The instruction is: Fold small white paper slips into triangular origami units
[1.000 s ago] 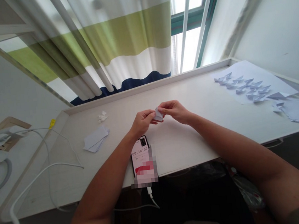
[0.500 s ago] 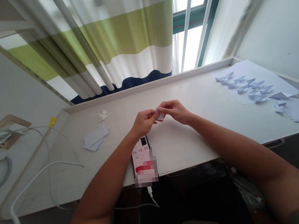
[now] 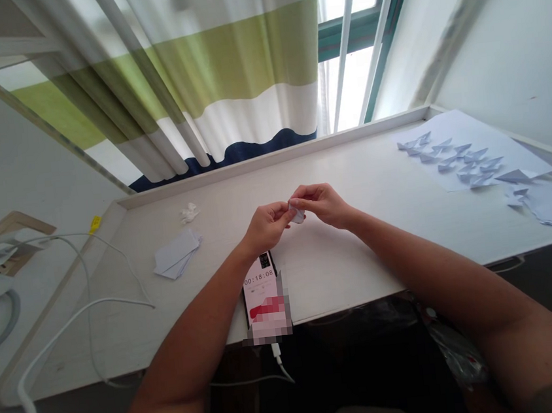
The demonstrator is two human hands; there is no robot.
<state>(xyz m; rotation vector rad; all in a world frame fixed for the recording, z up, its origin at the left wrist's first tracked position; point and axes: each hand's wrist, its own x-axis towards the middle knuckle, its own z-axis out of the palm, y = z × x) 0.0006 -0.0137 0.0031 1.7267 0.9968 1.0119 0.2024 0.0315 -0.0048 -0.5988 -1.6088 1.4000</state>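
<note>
Basically, L hand [image 3: 267, 226] & R hand [image 3: 324, 205] nearly touching, fingers closed, pinching sm. folded paper [image 3: 298, 216] btwn them.

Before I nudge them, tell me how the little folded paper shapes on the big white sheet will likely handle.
The folded paper shapes look thin-walled, so they are probably very light and slide easily. Their raised points would likely bend or crush under a firm pinch. They crowd together on the white sheet, so pushing one may shift its neighbours.

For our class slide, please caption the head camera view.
Left hand and right hand hold small white paper over a desk.
</note>
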